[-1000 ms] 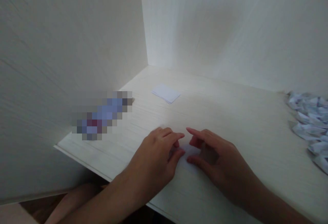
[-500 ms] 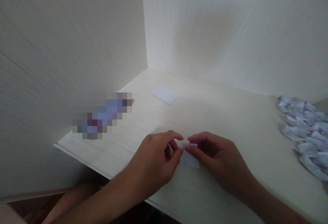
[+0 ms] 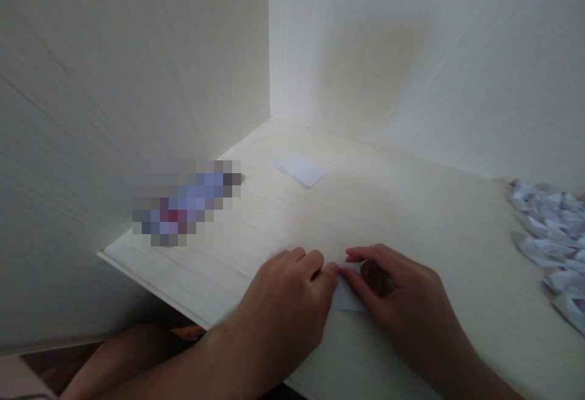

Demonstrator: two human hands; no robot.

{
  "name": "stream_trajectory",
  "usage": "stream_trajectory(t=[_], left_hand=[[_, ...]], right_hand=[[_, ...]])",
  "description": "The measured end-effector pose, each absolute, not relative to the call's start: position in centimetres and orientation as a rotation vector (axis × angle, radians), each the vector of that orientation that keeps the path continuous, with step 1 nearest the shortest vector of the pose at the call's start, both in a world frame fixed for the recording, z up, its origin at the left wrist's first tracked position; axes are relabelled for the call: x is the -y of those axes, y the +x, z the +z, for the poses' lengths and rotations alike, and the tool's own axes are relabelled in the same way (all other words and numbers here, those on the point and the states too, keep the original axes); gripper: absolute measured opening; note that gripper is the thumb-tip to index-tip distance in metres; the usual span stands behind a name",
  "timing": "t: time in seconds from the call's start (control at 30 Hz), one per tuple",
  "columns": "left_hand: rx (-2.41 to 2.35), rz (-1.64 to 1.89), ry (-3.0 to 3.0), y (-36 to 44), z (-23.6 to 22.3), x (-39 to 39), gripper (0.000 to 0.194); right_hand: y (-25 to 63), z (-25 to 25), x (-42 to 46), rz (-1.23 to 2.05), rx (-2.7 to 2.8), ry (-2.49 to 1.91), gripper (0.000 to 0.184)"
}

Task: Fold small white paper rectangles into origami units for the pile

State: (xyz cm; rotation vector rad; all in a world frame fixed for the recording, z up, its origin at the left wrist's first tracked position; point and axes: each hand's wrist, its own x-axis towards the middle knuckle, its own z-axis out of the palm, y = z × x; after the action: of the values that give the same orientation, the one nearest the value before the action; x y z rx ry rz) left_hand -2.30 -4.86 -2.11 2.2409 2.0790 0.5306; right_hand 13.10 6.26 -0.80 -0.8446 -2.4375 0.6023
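A small piece of white paper (image 3: pixel 348 297) lies at the front of the table between my hands, partly covered by them. My left hand (image 3: pixel 297 290) has its fingers curled in, with the thumb pressing at the paper's upper left. My right hand (image 3: pixel 397 290) grips the paper's top edge between thumb and fingers. The two thumb tips almost meet there. Farther back on the table rests a thin stack of white paper sheets (image 3: pixel 301 169), apart from both hands.
Many folded white paper pieces (image 3: pixel 555 235) are heaped at the right. A pixelated bluish object (image 3: pixel 189 205) lies by the left panel (image 3: pixel 137 83). The pale table (image 3: pixel 256 223) meets a back panel (image 3: pixel 411 52), and its front edge runs below my left forearm.
My left hand has turned over and its fingers have curled in, its thumb now pressing on the paper. My right hand keeps its pinch. The view has shifted slightly.
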Motion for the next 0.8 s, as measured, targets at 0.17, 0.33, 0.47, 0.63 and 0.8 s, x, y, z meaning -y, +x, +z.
stream_trajectory(t=[0.17, 0.33, 0.47, 0.63, 0.8], left_hand=[[-2.072, 0.528, 2.275, -2.1, -2.2, 4.8, 0.025], [-2.078, 0.594, 2.243, -2.0, -2.4, 4.8, 0.023], [-2.093, 0.616, 2.244, -2.1, -2.5, 4.7, 0.020], [-2.117, 0.618, 2.236, -2.8, -2.2, 4.6, 0.023], [-2.121, 0.567, 2.209, -3.3, -2.2, 4.7, 0.022]], right_hand=[[12.9, -0.8, -6.2, 0.539, 2.451, -0.854, 0.009], [13.0, -1.1, -5.9, 0.387, 2.481, -0.737, 0.015], [13.4, -1.3, -5.8, 0.234, 2.507, -0.522, 0.023], [13.7, -1.2, -6.0, 0.358, 2.523, -0.449, 0.024], [13.5, -1.1, -6.3, 0.663, 2.464, -0.641, 0.015]])
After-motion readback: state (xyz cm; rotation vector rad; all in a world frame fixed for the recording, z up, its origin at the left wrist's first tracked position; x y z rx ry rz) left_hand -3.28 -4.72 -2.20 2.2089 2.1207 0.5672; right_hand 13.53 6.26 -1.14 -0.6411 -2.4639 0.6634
